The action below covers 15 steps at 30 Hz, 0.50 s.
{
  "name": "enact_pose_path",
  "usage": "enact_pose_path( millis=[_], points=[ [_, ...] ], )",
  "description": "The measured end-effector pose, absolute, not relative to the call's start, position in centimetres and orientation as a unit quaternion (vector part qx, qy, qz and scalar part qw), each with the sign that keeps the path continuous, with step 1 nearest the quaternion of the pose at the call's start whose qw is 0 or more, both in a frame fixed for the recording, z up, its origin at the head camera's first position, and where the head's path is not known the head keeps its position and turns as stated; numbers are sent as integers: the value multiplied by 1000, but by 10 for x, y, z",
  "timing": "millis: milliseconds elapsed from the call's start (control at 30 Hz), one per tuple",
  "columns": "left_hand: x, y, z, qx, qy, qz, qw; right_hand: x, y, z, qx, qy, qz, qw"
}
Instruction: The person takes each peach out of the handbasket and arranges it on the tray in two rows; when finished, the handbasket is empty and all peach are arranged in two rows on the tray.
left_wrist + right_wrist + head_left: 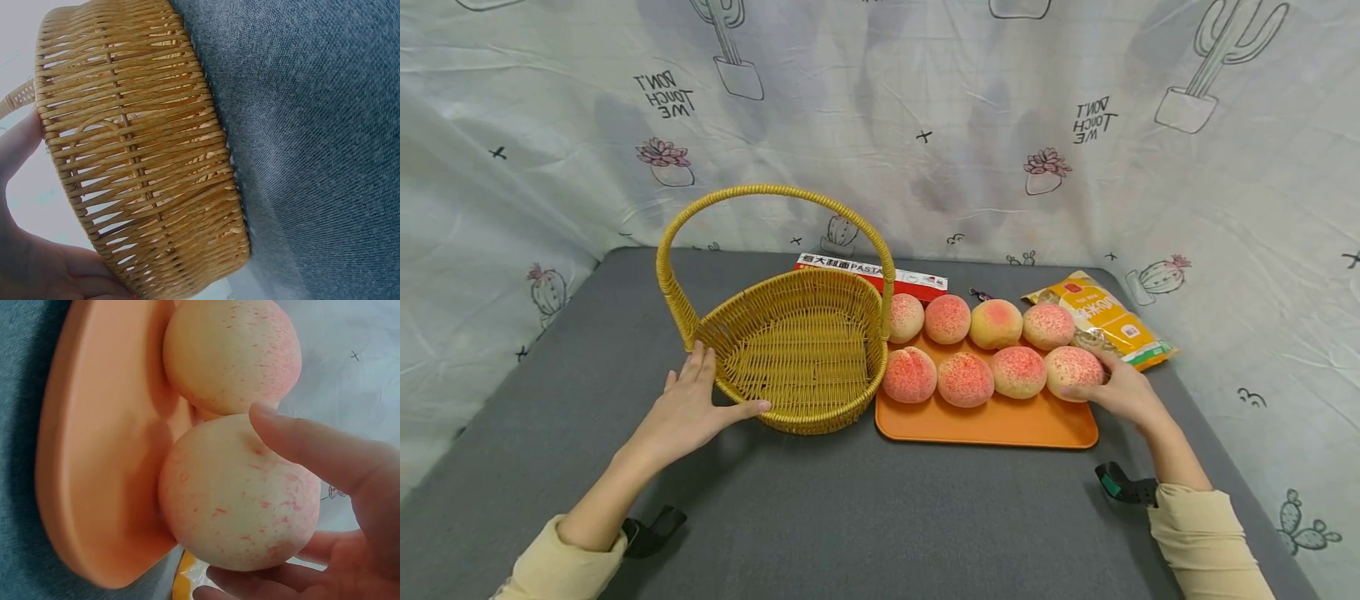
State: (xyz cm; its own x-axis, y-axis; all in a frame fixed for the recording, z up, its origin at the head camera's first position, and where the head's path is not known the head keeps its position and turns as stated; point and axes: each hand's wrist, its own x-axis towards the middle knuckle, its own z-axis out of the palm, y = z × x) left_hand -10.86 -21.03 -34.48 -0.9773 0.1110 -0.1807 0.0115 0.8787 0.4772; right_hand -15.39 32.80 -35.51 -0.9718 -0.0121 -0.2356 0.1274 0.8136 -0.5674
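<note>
A yellow wicker basket (797, 367) with a tall arched handle stands left of centre, nothing lying in it. My left hand (688, 412) rests on its near-left rim, thumb and fingers spread wide; the left wrist view shows the woven side (137, 144) up close. Several pink-and-cream peaches sit in two rows on an orange tray (985, 429) to the basket's right. At the right end of the front row, my right hand (1126, 390) holds a peach (240, 494) between thumb and fingers. That peach is still on the tray, beside another peach (231, 356).
Behind the basket and tray lies a red-and-white pasta box (917, 282). A yellow food packet (1108, 317) lies at the tray's back right, and a small dark wrapped item (980, 294) behind the peaches. A patterned curtain (880, 125) closes off the grey table's back.
</note>
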Motion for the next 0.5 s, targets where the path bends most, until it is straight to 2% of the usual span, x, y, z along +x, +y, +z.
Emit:
enact_pose_path(
  millis=[200,367,500],
  points=[
    [-107,-213,-343,35,960,254,112,-155,324,-349,23,937,-328,119],
    [-103,-236,-331,69,945,290,134,-154,322,-341,21,929,-356,103],
    [-93,-254,-314,103,938,313,111,-150,323,-337,19,925,-371,80]
  ],
)
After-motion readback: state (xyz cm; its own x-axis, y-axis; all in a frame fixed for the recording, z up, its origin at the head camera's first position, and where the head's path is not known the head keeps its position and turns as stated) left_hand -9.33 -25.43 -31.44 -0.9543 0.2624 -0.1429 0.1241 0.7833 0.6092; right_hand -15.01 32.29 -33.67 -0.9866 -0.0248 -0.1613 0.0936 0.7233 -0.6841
